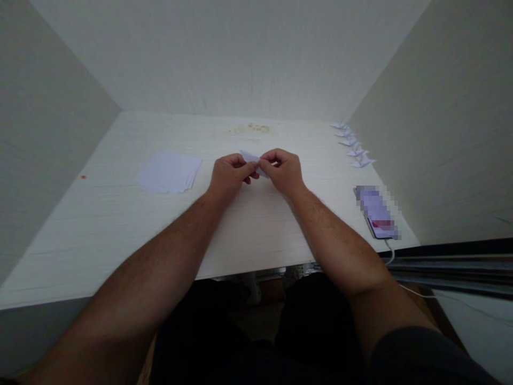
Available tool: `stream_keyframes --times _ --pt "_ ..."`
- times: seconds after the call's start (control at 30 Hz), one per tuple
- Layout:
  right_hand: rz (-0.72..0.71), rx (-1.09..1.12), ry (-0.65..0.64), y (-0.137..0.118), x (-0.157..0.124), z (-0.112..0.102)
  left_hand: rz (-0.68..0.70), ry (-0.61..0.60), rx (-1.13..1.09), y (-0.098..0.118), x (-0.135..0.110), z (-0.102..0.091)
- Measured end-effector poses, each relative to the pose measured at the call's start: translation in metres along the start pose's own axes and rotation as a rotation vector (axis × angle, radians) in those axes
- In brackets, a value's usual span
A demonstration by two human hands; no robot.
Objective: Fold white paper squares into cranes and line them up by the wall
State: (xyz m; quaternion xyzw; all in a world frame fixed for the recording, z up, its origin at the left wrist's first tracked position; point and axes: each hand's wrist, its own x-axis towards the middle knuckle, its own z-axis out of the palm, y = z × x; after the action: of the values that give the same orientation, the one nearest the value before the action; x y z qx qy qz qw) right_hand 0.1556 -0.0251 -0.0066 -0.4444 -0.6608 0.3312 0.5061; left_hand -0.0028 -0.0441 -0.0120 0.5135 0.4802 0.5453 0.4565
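Both hands meet over the middle of the white table [256, 230], pinching one small folded piece of white paper [248, 156]. My left hand [231, 172] grips its left and lower side between thumb and fingers. On the right side, my right hand [284, 170] pinches it with thumb and forefinger, and the thumbs nearly touch. One pointed corner of the paper sticks up toward the back left. Fingers cover much of the rest, so its full shape is hidden.
A fanned stack of white paper sheets [170, 172] lies to the left. Several folded paper cranes [360, 159] line the right wall. Nearer me lies a phone [377, 211] with a white cable [390, 254]. Yellowish marks [258, 128] stain the table's back. Walls enclose three sides.
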Motion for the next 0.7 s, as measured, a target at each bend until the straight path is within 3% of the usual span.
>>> stream_keyframes --times 0.3,0.7 --pt "-0.04 -0.071 -0.006 0.006 0.0 0.003 -0.101 0.008 0.117 0.017 -0.008 0.006" --pt "-0.187 -0.235 -0.034 0.013 0.003 0.001 -0.066 0.039 0.272 0.027 -0.013 0.008"
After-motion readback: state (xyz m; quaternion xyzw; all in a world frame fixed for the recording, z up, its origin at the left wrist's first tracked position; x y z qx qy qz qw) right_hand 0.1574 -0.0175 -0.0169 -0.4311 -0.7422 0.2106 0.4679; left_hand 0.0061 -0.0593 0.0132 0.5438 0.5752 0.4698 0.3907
